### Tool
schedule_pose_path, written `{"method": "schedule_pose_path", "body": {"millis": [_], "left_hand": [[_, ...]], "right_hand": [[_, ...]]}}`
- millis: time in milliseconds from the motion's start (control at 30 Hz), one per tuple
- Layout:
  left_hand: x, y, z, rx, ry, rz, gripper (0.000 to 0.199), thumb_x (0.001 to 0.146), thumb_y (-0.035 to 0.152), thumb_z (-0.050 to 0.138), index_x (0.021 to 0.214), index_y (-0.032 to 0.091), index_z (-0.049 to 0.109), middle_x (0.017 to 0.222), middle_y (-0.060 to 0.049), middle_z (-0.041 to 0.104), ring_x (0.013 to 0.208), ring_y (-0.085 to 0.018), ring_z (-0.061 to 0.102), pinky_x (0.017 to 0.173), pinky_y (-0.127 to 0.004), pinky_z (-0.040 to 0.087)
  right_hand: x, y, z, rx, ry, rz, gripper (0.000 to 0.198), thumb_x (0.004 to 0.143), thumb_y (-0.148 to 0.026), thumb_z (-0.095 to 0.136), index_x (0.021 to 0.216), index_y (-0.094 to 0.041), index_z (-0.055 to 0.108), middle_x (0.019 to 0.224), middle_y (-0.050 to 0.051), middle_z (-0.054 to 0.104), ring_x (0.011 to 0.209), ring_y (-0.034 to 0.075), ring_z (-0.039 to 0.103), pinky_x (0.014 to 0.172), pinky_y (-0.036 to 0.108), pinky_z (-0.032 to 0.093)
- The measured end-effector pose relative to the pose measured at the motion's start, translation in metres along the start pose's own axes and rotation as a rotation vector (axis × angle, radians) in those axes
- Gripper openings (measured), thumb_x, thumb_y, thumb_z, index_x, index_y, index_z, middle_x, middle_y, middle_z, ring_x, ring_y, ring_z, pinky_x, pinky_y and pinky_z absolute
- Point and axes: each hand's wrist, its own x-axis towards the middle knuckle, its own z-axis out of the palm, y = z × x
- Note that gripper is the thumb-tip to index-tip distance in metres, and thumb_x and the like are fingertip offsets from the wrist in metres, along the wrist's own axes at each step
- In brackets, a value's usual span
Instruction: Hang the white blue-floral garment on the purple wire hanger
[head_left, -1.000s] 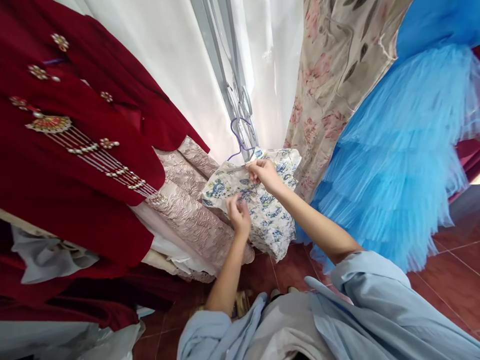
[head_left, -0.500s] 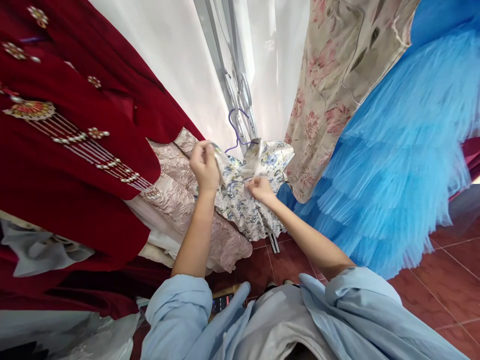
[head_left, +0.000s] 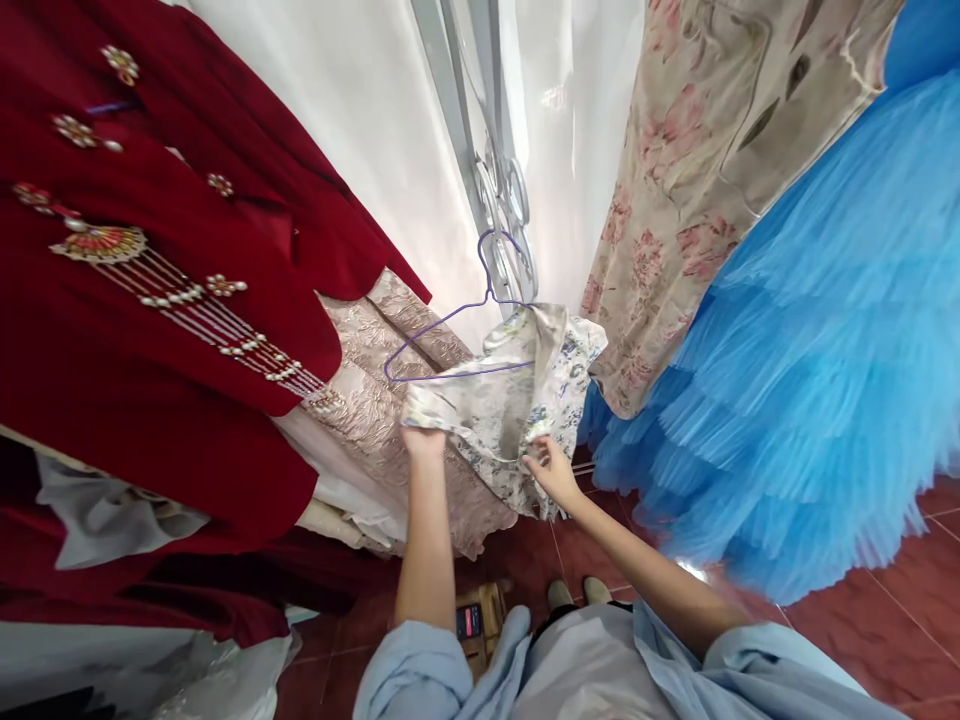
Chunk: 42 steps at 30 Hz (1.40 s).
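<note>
As half the hanger is bare, the top could slide off

While I watch from my end, the top is between and above the hands. Its right side seems to hang from the right half of the purple hanger, which the cloth hides; the left half shows bare above the left hand. The left hand is closed round an edge of the cloth, fingers out of sight behind it. The right hand, a little lower, pinches the front edge as far as I can make out.

My first worry is a slip. With one side alone carried, a downward tug from either hand could drag the rest off, and if the grip failed, the top would land on the floor below the hands.

The hook worries me next: it hangs at the stand, above both hands, and a sideways pull could tip or unseat it. I can't tell how firmly it sits.

Because the cloth spans the gap between the hands, spreading them hard could strain a seam. Beyond the left hand, the hanger's bare tip lies against my view of the pink dress; if it swings, it might snag that fabric.
</note>
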Motion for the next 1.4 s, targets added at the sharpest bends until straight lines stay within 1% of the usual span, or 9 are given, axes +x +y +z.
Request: {"method": "schedule_pose_path", "body": {"millis": [133, 200, 333, 533, 700, 867, 1000, 1200, 1400], "left_hand": [[-0.059, -0.074, 0.008, 0.151, 0.09, -0.018, 0.031, 0.087, 0.049, 0.063, 0.086, 0.018, 0.064, 0.082, -0.005, 0.068, 0.082, -0.02, 0.067, 0.079, -0.032, 0.053], [-0.083, -0.094, 0.015, 0.365, 0.02, 0.072, 0.034, 0.09, 0.052, 0.061, 0.088, 0.018, 0.063, 0.083, -0.004, 0.065, 0.081, -0.018, 0.064, 0.08, -0.031, 0.052], [-0.104, -0.093, 0.03, 0.767, -0.412, 0.2, 0.038, 0.096, 0.055, 0.055, 0.095, 0.019, 0.066, 0.108, -0.01, 0.068, 0.109, -0.022, 0.061, 0.104, -0.036, 0.044], [-0.121, -0.078, 0.022, 0.749, -0.868, -0.426, 0.062, 0.079, 0.065, 0.072, 0.114, 0.014, 0.066, 0.101, -0.01, 0.071, 0.103, -0.029, 0.064, 0.091, -0.037, 0.051], [-0.122, -0.051, 0.001, 1.005, -0.76, -0.35, 0.042, 0.08, 0.048, 0.072, 0.102, 0.012, 0.07, 0.101, -0.009, 0.071, 0.1, -0.028, 0.063, 0.091, -0.037, 0.051], [-0.116, -0.008, 0.0, 1.207, -0.703, -0.14, 0.025, 0.087, 0.034, 0.056, 0.096, 0.014, 0.069, 0.095, -0.006, 0.07, 0.094, -0.023, 0.062, 0.089, -0.033, 0.05], [-0.123, 0.018, 0.004, 1.288, -0.66, -0.022, 0.02, 0.084, 0.026, 0.051, 0.088, 0.015, 0.067, 0.08, -0.002, 0.065, 0.081, -0.019, 0.058, 0.079, -0.028, 0.047], [-0.115, 0.039, -0.018, 1.318, -0.474, 0.085, 0.018, 0.078, 0.025, 0.044, 0.068, 0.018, 0.058, 0.064, 0.001, 0.052, 0.065, -0.016, 0.048, 0.063, -0.026, 0.035], [-0.115, 0.024, -0.056, 1.085, -0.468, -0.112, 0.017, 0.072, 0.033, 0.054, 0.067, 0.017, 0.059, 0.064, 0.0, 0.05, 0.063, -0.016, 0.045, 0.059, -0.025, 0.034]], "right_hand": [[0.01, -0.034, 0.006, -0.022, -0.138, -0.393, 0.073, 0.072, -0.029, 0.072, 0.14, -0.016, 0.049, 0.143, 0.02, 0.054, 0.132, 0.034, 0.05, 0.111, 0.05, 0.04], [0.011, -0.044, 0.004, -0.005, -0.282, -0.393, 0.062, 0.071, -0.024, 0.069, 0.13, -0.013, 0.055, 0.13, 0.019, 0.062, 0.12, 0.033, 0.057, 0.104, 0.047, 0.045], [0.008, -0.053, -0.022, 0.093, -0.468, -0.22, 0.014, 0.081, -0.023, 0.053, 0.089, -0.014, 0.06, 0.084, 0.006, 0.066, 0.078, 0.02, 0.059, 0.075, 0.033, 0.051], [0.016, -0.093, -0.115, 0.091, -0.682, -0.204, 0.02, 0.084, -0.032, 0.057, 0.076, -0.014, 0.061, 0.068, -0.002, 0.055, 0.063, 0.012, 0.046, 0.058, 0.022, 0.041], [0.059, -0.122, -0.191, 0.001, -0.324, -0.285, 0.019, 0.073, -0.03, 0.056, 0.059, -0.016, 0.056, 0.056, -0.003, 0.047, 0.053, 0.01, 0.04, 0.05, 0.023, 0.032], [0.11, -0.149, -0.219, 0.127, 0.087, -0.51, 0.014, 0.069, -0.031, 0.058, 0.062, -0.019, 0.058, 0.069, 0.001, 0.055, 0.064, 0.015, 0.049, 0.062, 0.026, 0.041], [0.134, -0.164, -0.208, 0.196, 0.062, -0.561, 0.012, 0.07, -0.032, 0.062, 0.069, -0.021, 0.058, 0.079, 0.002, 0.058, 0.075, 0.017, 0.051, 0.073, 0.028, 0.044], [0.133, -0.139, -0.179, 0.217, 0.076, -0.254, 0.028, 0.067, -0.042, 0.06, 0.056, -0.021, 0.045, 0.059, -0.003, 0.039, 0.06, 0.012, 0.034, 0.056, 0.025, 0.031], [0.111, -0.107, -0.169, 0.196, 0.017, -0.193, 0.034, 0.065, -0.044, 0.055, 0.052, -0.023, 0.032, 0.053, -0.004, 0.027, 0.056, 0.011, 0.025, 0.049, 0.025, 0.022]]}}
